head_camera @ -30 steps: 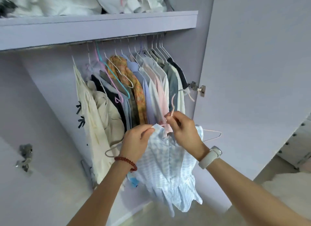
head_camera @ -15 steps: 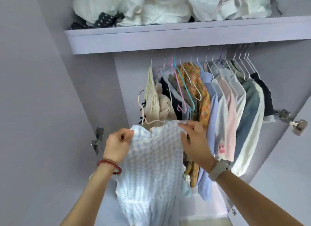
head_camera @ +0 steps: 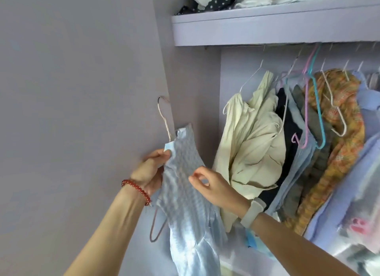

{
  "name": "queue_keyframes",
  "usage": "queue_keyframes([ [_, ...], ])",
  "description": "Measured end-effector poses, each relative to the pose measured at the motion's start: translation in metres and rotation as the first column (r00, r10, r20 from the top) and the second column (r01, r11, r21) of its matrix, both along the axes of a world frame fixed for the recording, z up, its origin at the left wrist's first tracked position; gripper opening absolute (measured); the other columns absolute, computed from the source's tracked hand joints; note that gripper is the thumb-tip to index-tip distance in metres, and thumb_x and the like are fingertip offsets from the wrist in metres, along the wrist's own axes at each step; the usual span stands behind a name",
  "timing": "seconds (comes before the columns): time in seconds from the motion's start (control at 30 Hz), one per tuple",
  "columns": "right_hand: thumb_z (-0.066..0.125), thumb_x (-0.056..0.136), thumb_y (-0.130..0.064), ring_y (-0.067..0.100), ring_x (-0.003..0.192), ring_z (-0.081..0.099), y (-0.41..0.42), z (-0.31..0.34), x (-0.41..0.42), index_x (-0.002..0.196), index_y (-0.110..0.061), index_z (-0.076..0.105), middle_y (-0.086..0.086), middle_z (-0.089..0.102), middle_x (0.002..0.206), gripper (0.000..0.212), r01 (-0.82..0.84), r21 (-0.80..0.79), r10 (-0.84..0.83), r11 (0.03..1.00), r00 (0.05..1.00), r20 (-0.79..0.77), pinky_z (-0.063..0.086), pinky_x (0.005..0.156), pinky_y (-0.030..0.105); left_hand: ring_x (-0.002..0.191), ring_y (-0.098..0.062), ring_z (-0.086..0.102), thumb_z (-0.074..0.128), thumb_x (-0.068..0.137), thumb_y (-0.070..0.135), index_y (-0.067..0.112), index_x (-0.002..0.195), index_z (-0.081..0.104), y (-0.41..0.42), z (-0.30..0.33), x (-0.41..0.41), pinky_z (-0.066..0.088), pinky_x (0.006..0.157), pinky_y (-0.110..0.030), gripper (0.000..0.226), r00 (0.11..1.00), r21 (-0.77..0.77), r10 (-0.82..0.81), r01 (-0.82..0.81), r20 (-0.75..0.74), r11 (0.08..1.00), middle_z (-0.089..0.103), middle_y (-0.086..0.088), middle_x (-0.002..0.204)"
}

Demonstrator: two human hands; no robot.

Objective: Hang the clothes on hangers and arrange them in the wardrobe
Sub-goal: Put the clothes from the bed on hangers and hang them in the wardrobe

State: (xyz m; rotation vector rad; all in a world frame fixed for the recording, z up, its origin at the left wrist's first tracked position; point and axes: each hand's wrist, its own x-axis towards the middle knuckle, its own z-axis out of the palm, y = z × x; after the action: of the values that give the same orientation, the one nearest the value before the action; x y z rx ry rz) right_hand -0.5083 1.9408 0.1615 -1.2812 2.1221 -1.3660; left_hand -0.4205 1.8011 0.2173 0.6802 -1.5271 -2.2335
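Your left hand [head_camera: 151, 173] grips the left edge of the pale blue checked garment [head_camera: 183, 185], thumb on the front; your right hand [head_camera: 213, 185] pinches its right side. It hangs on a pink hanger [head_camera: 164, 119], left of the wardrobe's hung clothes [head_camera: 253, 140], crinkled above and smooth below

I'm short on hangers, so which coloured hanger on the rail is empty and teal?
The teal hanger, bare, hanging beside the purple hanger; the white ones carry clothes.
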Motion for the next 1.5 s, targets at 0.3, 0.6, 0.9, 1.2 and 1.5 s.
queue_keyframes([
  [0.3, 0.058, 0.077, -0.056, 0.005, 0.062, 0.05, 0.017, -0.004, 0.017, 0.076, -0.016, 0.052, -0.011, 0.052, 0.065, 0.04, 0.026, 0.137, -0.007, 0.99, 0.99, -0.141, 0.04, 0.062, 0.019, 0.064, -0.01, 0.048, 0.066, 0.081, 0.013, 0.02, 0.072, 0.061, 0.021, -0.014, -0.026, 0.034, 0.058, -0.024, 0.012, 0.963, -0.159, 0.129, -0.092, 0.238, 0.983, 0.057, 0.004, 0.069],
  [0.6, 0.039, 0.094, -0.028, 0.02, 0.057, 0.045, 0.031, -0.01, 0.003, 0.09, -0.014, 0.042, -0.008, 0.036, 0.056, 0.014, 0.296, 0.126, -0.24, 0.947, 0.911, -0.335, 0.033, 0.056, 0.028, 0.078, -0.006, 0.051, 0.075, 0.073, 0.019, 0.01, 0.102, 0.067, 0.042, -0.006, -0.073, 0.035, 0.065, -0.022, 0.031, 0.962, -0.218, 0.096, -0.04, 0.254, 0.975, 0.063, 0.003, 0.088],
  [0.9, 0.031, 0.097, -0.017, 0.034, 0.077, 0.056, 0.026, 0.019, -0.034, 0.113, -0.003, 0.047, 0.015, 0.061, 0.08, 0.027, 0.433, -0.094, -0.441, 0.896, 0.852, -0.281, 0.036, 0.063, 0.036, 0.076, -0.003, 0.053, 0.062, 0.086, 0.021, 0.022, 0.08, 0.065, 0.046, 0.04, -0.114, 0.038, 0.068, -0.012, 0.007, 0.993, -0.531, 0.094, -0.043, 0.07, 0.846, 0.06, 0.01, 0.079],
  [1.2, 0.033, 0.096, -0.013, 0.032, 0.076, 0.05, -0.026, 0.078, -0.086, 0.099, 0.0, 0.049, 0.009, 0.05, 0.073, 0.021, 0.549, -0.261, -0.577, 0.794, 0.816, -0.04, 0.041, 0.073, 0.041, 0.123, -0.029, 0.036, 0.052, 0.09, 0.019, 0.016, 0.132, 0.045, 0.005, 0.104, -0.138, 0.024, 0.099, -0.024, 0.043, 0.906, -0.9, 0.279, -0.382, -0.32, 0.209, 0.04, -0.013, 0.133],
  [1.5, 0.031, 0.096, -0.019, 0.039, 0.095, 0.057, -0.082, 0.091, -0.153, 0.108, -0.003, 0.049, 0.02, 0.064, 0.099, 0.027, 0.754, -0.136, -0.766, 0.642, 0.63, -0.123, 0.036, 0.069, 0.036, 0.141, -0.035, -0.004, 0.05, 0.089, 0.023, 0.018, 0.146, 0.007, -0.024, 0.108, -0.19, 0.003, 0.113, -0.051, 0.072, 0.931, -0.919, 0.162, -0.272, -0.326, -0.287, 0.0, -0.016, 0.154],
])
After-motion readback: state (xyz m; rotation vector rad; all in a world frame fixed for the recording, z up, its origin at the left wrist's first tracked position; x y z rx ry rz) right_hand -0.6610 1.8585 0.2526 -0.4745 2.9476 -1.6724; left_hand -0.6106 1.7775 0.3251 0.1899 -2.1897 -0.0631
